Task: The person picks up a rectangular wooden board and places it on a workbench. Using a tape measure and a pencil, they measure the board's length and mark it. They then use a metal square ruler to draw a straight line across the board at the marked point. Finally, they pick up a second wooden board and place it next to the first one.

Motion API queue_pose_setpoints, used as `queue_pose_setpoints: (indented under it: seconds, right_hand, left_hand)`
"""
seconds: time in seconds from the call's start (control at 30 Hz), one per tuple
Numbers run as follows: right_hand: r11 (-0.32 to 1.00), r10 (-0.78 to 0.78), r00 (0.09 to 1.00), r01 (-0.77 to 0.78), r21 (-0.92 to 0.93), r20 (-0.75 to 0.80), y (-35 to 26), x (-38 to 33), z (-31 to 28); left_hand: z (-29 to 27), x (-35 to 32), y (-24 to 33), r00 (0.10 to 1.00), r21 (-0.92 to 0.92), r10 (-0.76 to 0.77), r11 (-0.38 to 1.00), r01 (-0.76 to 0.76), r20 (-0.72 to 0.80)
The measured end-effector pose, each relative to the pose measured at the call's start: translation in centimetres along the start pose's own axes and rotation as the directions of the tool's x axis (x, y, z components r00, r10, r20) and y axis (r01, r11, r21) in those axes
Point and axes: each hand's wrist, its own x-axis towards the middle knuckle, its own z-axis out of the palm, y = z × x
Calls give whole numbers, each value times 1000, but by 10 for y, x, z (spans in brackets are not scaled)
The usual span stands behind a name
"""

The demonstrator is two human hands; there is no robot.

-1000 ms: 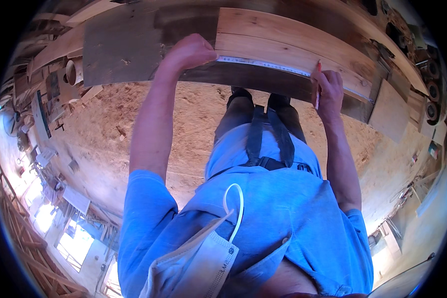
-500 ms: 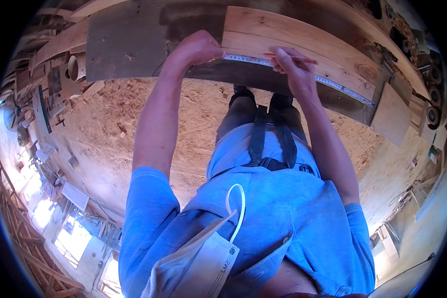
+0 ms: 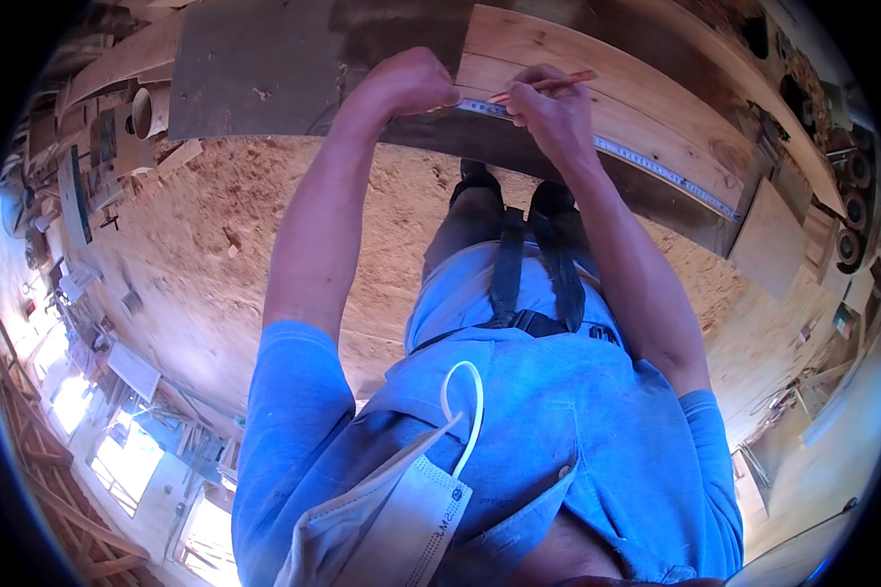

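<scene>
A pale wooden board (image 3: 597, 73) lies on a dark worktop (image 3: 255, 73) in front of me. Along its near edge runs a tape measure (image 3: 671, 176), stretched toward the board's right end. My left hand (image 3: 411, 83) is closed at the board's near left corner, fingertips pinching the tape's left end. Just to the right, my right hand (image 3: 556, 112) grips a red pencil (image 3: 568, 80) between thumb and fingers. The pencil slants down to the left, its tip close to the tape and the board's edge. My right hand and wrist cover part of the tape.
A long timber (image 3: 744, 78) runs beyond the board at the far right. A thin pale panel (image 3: 773, 240) lies off the worktop's right end. Sawdust and shavings (image 3: 225, 205) cover the floor by my legs. Wood offcuts (image 3: 132, 142) are piled at the left.
My right hand has moved left along the tape with the pencil, closer to my left hand. The pencil now points down to the left. My left hand still pinches the tape's end.
</scene>
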Motion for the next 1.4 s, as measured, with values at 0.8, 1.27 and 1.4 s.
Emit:
queue_pose_setpoints:
  seconds: [0.8,1.27,1.4]
  right_hand:
    - [995,23,999,-25,-97,-23,-5,4,1]
    - [995,24,999,-28,-100,-41,-5,4,3]
    - [995,23,998,-29,-98,-66,-8,4,2]
  left_hand:
    - [-1,2,0,999,17,-38,999,37,17]
    - [0,2,1,996,-7,-84,996,85,25]
    - [-2,3,1,996,-9,-79,997,79,33]
